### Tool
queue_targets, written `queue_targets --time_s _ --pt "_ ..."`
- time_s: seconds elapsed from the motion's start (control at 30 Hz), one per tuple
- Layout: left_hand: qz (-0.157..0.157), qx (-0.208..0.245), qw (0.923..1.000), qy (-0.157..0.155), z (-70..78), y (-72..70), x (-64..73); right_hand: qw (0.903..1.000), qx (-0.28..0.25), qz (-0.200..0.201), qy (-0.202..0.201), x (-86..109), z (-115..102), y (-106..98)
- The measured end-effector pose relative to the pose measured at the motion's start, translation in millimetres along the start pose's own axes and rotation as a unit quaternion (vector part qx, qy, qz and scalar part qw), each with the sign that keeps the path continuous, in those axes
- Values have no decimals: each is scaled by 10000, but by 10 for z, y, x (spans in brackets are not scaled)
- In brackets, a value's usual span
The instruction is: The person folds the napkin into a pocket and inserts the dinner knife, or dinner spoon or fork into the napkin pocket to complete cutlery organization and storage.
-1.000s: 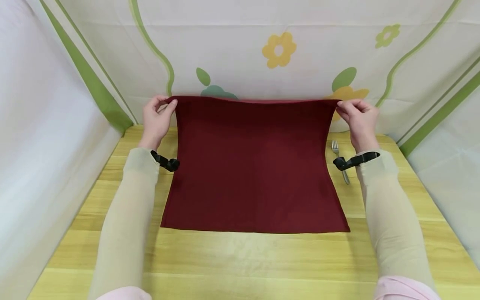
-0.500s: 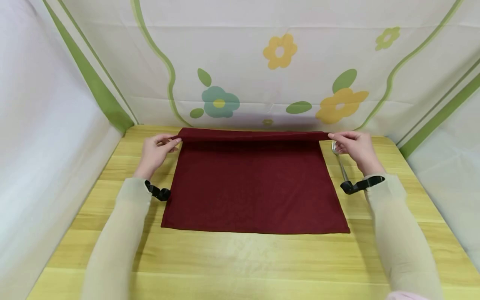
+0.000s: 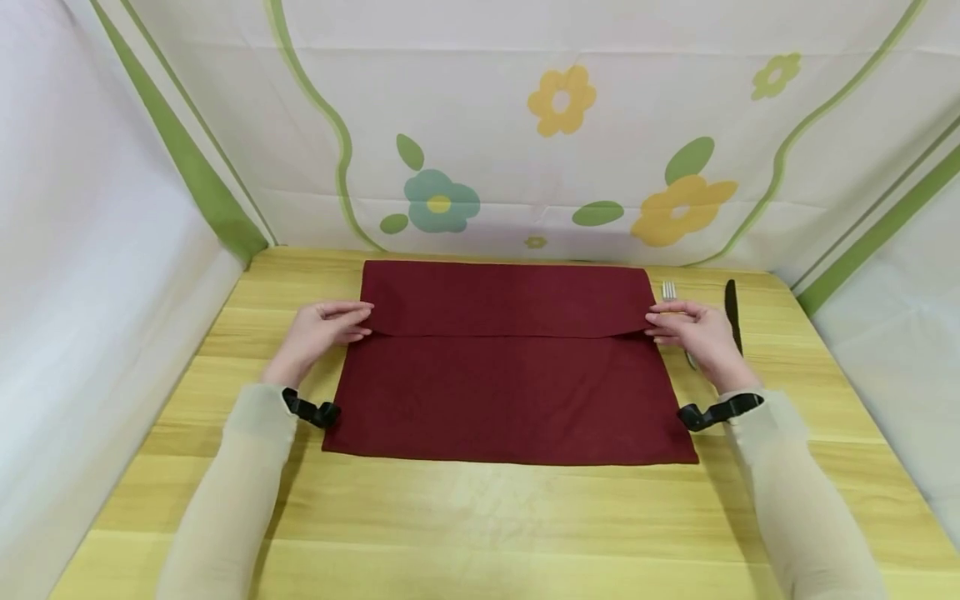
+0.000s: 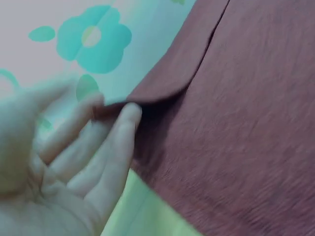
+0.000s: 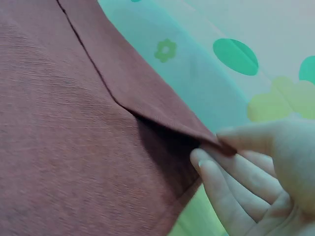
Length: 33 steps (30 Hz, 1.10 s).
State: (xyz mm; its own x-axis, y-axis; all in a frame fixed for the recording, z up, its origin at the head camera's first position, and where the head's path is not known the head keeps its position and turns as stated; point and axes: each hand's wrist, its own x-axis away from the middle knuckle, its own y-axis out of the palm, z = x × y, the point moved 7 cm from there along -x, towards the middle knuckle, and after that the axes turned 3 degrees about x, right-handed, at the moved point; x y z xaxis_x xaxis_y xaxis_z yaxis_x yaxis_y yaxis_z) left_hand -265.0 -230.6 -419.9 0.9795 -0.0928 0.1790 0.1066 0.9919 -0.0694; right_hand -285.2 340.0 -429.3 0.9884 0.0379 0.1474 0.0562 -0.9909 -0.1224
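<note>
A dark red cloth napkin lies on the wooden table, its far part folded over toward me as a flap. My left hand pinches the flap's left corner between thumb and fingers. At the opposite end, the right corner is pinched by my right hand. Both wrist views show the flap's corners lifted slightly, with a dark gap beneath, while its middle edge lies flat on the lower layer.
To the right of the napkin lies a fork, partly hidden by my right hand. A dark knife lies beyond that hand. A flower-printed curtain rises behind the wooden table.
Both hands have brought the napkin's raised far edge down and toward me, so it now lies folded over. The knife has come into view beside the right hand.
</note>
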Motion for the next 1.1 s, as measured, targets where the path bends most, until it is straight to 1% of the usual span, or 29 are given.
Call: queue_targets --time_s 0.07,0.1,0.17,0.2,0.27,0.3,0.37,0.43,0.57,0.63,0.7,0.8,0.87,0.93,1.03,1.1 --pt "148 38 9998 -144 8 12 22 9999 -108 15 108 18 29 2" --pt "208 82 9995 -208 3 12 29 9998 -76 54 186 24 39 0" --pt "316 151 9988 -331 -15 2 32 9992 119 120 351 31 57 2" --pt "349 143 9986 -381 -63 -20 6 9988 238 149 404 35 61 2" --pt "324 149 9984 -448 -143 -43 -33 9975 489 188 478 38 78 -1" --pt "296 151 9983 -472 -167 -47 -45 9967 607 207 506 37 90 -5" --pt "235 126 9984 -502 -183 -42 -56 9960 669 252 534 34 108 -14" --pt "202 106 9983 -528 -180 -34 -59 9965 591 300 519 31 114 -21" --pt "274 -43 9978 -607 -151 -37 -51 9973 441 396 425 43 73 -40" --pt "331 -133 9977 -577 -122 -46 -43 9973 449 486 312 55 29 -57" --pt "314 -114 9983 -467 -81 -52 -36 9973 392 597 154 64 -24 -80" --pt "242 83 9993 -258 2 -67 -10 9972 287 678 -106 82 -109 -117" --pt "174 369 9990 -168 53 -92 21 9973 257 653 -195 101 -156 -144" --pt "153 559 9983 -98 106 -125 69 9975 348 587 -183 138 -189 -180" --pt "166 739 9971 -11 169 -187 154 9961 711 521 -86 221 -232 -235" --pt "182 712 9973 74 201 -217 219 9945 940 470 -20 291 -252 -266"
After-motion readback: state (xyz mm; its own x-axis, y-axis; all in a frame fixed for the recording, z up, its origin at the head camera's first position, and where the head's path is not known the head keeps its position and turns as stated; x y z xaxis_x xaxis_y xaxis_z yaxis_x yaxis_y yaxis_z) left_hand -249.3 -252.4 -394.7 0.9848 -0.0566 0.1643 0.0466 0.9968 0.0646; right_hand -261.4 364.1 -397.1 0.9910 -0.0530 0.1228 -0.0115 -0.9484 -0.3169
